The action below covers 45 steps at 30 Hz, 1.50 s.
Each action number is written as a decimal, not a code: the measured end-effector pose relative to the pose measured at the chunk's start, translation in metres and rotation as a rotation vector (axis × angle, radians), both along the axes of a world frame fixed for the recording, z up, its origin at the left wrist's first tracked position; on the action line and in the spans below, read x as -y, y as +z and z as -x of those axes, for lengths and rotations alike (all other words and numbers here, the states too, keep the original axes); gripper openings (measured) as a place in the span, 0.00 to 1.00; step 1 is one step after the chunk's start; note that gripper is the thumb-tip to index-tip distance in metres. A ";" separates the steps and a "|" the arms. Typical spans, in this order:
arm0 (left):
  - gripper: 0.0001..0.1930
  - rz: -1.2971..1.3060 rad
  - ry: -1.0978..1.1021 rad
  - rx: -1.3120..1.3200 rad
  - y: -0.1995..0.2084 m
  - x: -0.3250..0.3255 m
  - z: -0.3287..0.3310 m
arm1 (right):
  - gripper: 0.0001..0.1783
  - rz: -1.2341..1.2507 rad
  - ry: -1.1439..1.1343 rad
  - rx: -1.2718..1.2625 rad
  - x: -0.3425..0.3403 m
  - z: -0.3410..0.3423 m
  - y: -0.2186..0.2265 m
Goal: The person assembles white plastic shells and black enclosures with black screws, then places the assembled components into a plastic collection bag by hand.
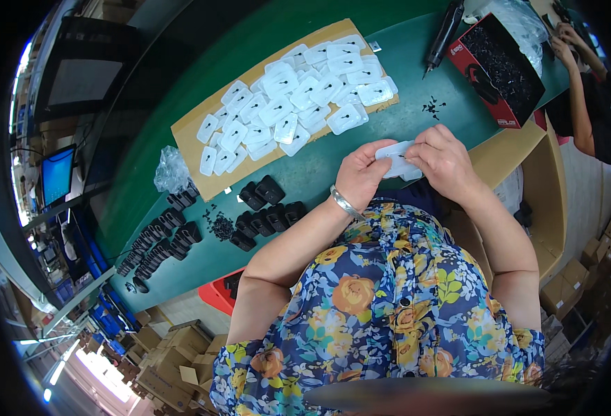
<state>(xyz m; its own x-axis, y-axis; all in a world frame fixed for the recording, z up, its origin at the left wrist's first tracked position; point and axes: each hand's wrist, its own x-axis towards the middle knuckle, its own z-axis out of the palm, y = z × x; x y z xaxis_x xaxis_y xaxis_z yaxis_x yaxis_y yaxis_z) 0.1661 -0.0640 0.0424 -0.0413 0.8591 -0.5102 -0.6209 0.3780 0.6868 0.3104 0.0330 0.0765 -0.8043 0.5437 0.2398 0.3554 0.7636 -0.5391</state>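
Observation:
Both hands meet over the near edge of a green table (pixel 201 125). My left hand (pixel 362 172), with a silver bangle on its wrist, and my right hand (pixel 444 156) together pinch a flat white plastic piece (pixel 397 161) with rounded corners. My fingers cover most of that piece. Beyond my hands lies a brown cardboard sheet (pixel 187 135) heaped with several white pieces (pixel 298 93) of the same kind. To the left of my left hand stand several black blocky parts (pixel 267 208) and a small heap of black screws (pixel 220 226).
A red box (pixel 499 69) of small black parts stands at the far right, beside a black electric screwdriver (pixel 444 31). More black parts (pixel 156 246) line the table's left end, near a crumpled clear bag (pixel 171 168). Another person's arm (pixel 579 90) works at the far right. Cardboard boxes (pixel 173 360) sit below.

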 end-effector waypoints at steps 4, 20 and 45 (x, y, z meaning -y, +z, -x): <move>0.13 -0.029 0.012 -0.040 0.000 0.001 0.000 | 0.05 -0.008 0.081 0.010 -0.002 0.002 0.003; 0.09 -0.081 0.066 -0.318 -0.016 0.011 0.005 | 0.07 0.519 -0.181 -0.169 0.020 0.012 -0.011; 0.14 0.058 0.316 -0.760 -0.034 0.047 0.177 | 0.13 1.385 -0.244 -0.265 0.045 0.084 -0.058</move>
<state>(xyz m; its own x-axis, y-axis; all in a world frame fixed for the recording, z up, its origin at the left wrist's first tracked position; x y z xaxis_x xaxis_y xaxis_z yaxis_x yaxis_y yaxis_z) -0.0107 -0.1110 0.0089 -0.6286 0.7220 -0.2892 -0.0782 0.3113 0.9471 0.2262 -0.0119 0.0189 -0.6744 0.5745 -0.4637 0.1722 -0.4884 -0.8555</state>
